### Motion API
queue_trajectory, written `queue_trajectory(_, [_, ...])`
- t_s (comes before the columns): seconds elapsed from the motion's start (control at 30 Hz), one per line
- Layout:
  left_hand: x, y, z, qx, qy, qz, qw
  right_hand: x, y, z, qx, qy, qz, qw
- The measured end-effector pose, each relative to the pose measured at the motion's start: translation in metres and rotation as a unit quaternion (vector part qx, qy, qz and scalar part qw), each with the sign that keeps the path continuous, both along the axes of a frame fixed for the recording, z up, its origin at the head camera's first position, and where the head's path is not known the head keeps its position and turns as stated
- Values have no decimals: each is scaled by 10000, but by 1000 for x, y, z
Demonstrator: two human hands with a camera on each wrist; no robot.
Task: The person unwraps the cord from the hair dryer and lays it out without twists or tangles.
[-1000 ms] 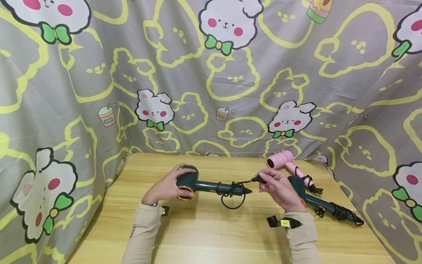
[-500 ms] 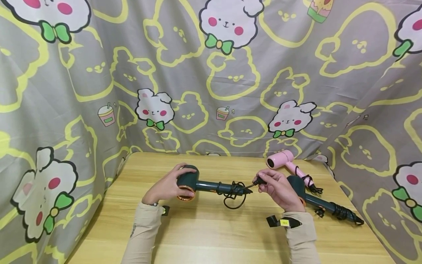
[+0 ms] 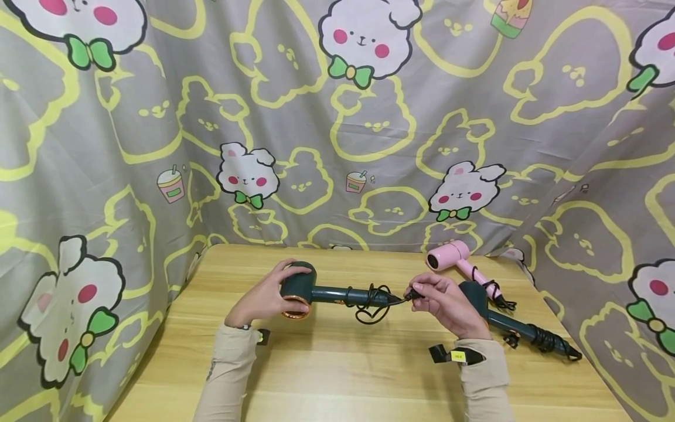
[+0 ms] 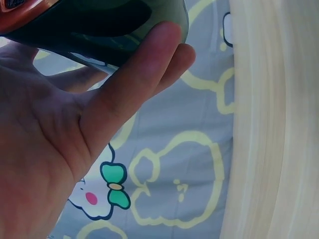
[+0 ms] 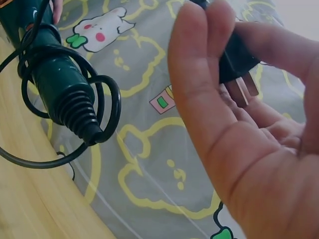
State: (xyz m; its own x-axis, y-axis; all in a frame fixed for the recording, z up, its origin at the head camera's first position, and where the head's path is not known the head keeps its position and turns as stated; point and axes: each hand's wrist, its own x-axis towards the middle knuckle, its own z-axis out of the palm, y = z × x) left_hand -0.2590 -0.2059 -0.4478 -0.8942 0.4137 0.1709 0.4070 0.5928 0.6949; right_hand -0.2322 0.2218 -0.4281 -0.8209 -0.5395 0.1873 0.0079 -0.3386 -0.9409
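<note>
My left hand [image 3: 258,299] grips the head of a dark green hair dryer [image 3: 297,284], whose orange-rimmed opening faces toward me. Its handle extends to the right, with a black cord [image 5: 115,102] looped loosely round the end. In the left wrist view the fingers curl about the dryer's glossy body [image 4: 107,32]. Past the handle's tip, my right hand [image 3: 445,302] pinches the cord's black plug [image 5: 237,62] between thumb and fingers. The plug's two flat prongs point toward the palm in the right wrist view.
A second dark green hair dryer [image 3: 519,326], cord wound on its handle, lies partly behind the right hand. Behind it is a pink hair dryer [image 3: 448,255]. Patterned curtains [image 3: 369,135] enclose the wooden table [image 3: 337,375] at the back and sides.
The right hand has brought the plug slightly lower, near the handle's tip. The cord loop below the handle has changed shape. The left hand still holds the dryer, shifted only a little.
</note>
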Motion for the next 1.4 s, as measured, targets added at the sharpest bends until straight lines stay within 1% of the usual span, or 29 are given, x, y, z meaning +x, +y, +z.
queue_trajectory(0.1, [0,0,1,3,-29,11,10000,0,2,-1,220,44,41,9997])
queue_trajectory(0.23, [0,0,2,27,-49,17,10000,1,5,-1,571,112,-29,9983])
queue_trajectory(0.37, [0,-1,1,6,-32,11,10000,0,8,-3,827,76,-107,9965])
queue_trajectory(0.6, [-1,-2,1,-28,-13,0,10000,-5,12,-10,1014,-53,-95,9948])
queue_trajectory(0.73, [-1,-3,0,-24,-5,-2,10000,-7,14,-13,1158,47,-18,9933])
queue_trajectory(0.93, [-1,-4,0,10,-15,-23,10000,-7,19,-16,1476,131,-56,9889])
queue_trajectory(1.13, [-1,-4,0,30,-68,-16,10000,-10,21,-22,1751,-31,-171,9844])
queue_trajectory(1.4, [0,-4,1,51,-81,-26,10000,-13,19,-25,2161,-274,-501,9747])
